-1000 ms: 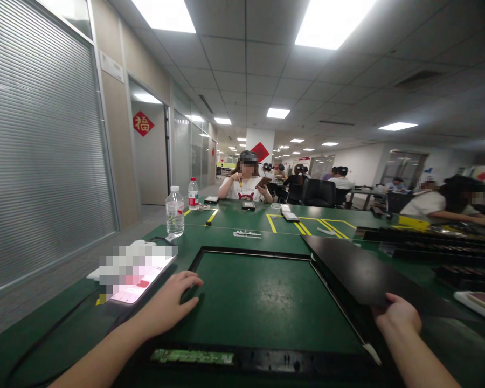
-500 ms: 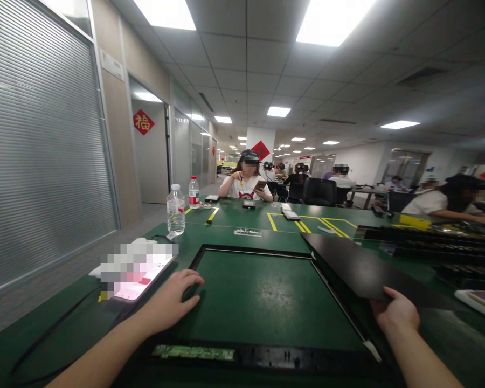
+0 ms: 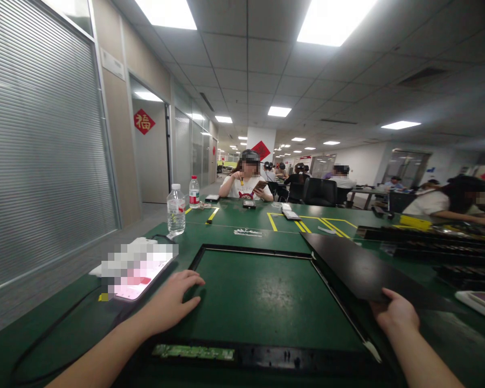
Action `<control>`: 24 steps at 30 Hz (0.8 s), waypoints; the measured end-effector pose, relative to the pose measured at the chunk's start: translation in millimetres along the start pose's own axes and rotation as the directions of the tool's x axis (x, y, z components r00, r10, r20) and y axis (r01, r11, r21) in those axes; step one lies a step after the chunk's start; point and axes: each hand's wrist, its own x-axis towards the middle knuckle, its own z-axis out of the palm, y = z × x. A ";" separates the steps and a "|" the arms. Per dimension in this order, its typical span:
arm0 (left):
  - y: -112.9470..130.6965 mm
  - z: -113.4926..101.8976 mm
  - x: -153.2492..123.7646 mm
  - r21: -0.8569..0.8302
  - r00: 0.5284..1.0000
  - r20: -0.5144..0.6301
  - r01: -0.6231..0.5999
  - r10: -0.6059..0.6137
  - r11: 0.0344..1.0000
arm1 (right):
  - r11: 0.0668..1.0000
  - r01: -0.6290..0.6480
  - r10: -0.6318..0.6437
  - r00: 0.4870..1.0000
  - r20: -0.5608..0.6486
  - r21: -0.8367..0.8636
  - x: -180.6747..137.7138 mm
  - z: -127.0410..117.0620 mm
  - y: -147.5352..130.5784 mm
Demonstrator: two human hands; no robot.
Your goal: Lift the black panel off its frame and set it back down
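Observation:
A thin black frame [image 3: 250,250] lies flat on the green table [image 3: 242,221], with a green circuit strip [image 3: 193,352] along its near edge. My left hand [image 3: 172,303] rests on the frame's left side, fingers curled loosely over the edge. My right hand [image 3: 396,314] grips the near corner of a large black panel [image 3: 359,269], which lies tilted over the frame's right side.
A phone with a lit screen [image 3: 135,277] lies left of the frame, with a cable trailing away. Two water bottles [image 3: 176,210] stand further back. Black trays [image 3: 428,242] and another phone [image 3: 480,303] lie at the right. Several people sit at the far tables.
My right hand and the black panel have shifted very slightly. My left hand has stayed in place.

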 end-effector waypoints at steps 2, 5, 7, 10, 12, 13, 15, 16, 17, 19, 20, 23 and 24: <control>-0.6 1.2 0.1 -0.002 1.000 0.008 -0.001 0.001 1.000 | 1.000 -0.004 0.004 1.000 0.010 -0.004 1.4 -0.6 0.1; 0.4 1.4 0.1 -0.005 1.000 0.010 0.008 -0.008 1.000 | 0.999 -0.032 0.031 0.999 0.013 0.030 1.1 -0.9 -0.2; 2.5 0.1 0.3 -0.004 1.000 -0.002 0.011 -0.011 1.000 | 0.997 -0.048 0.047 0.999 0.005 0.054 -0.2 -0.6 -0.5; 6.2 -2.9 0.8 -0.003 1.000 -0.025 0.011 -0.011 1.000 | 0.997 -0.050 0.050 0.999 -0.001 0.057 -1.9 0.3 -0.7; 8.0 -4.6 1.1 0.002 0.999 -0.037 0.016 -0.016 1.000 | 0.997 -0.051 0.051 0.999 0.002 0.056 -2.1 0.8 -0.7; 8.6 -5.3 1.1 0.005 0.999 -0.040 0.021 -0.021 1.000 | 0.997 -0.050 0.050 0.999 0.004 0.056 -2.0 0.9 -0.6; 9.2 -6.4 0.9 0.006 0.999 -0.042 0.029 -0.029 1.000 | 0.997 -0.048 0.048 0.999 0.004 0.055 -1.3 0.9 -0.5; 9.3 -6.8 0.8 0.004 0.999 -0.042 0.033 -0.033 0.999 | 0.998 -0.046 0.046 0.999 0.002 0.053 -0.9 0.8 -0.4; 9.3 -7.2 0.7 0.002 0.998 -0.043 0.036 -0.036 0.999 | 0.998 -0.046 0.046 0.999 0.001 0.052 -0.5 0.7 -0.2; 8.8 -7.6 0.6 0.002 0.998 -0.052 0.035 -0.035 0.999 | 0.998 -0.042 0.042 0.999 -0.006 0.053 0.4 0.2 0.1; 8.3 -7.7 0.7 0.003 0.998 -0.060 0.033 -0.033 0.999 | 0.998 -0.042 0.042 0.999 -0.009 0.054 0.9 -0.1 0.3; 5.8 -7.2 1.9 0.013 0.997 -0.079 0.025 -0.024 1.000 | 0.998 -0.040 0.040 0.999 -0.012 0.043 3.1 -1.1 1.3; 4.8 -6.9 2.5 0.022 0.996 -0.087 0.027 -0.025 0.999 | 0.999 -0.036 0.036 0.999 -0.009 0.033 3.9 -1.4 1.8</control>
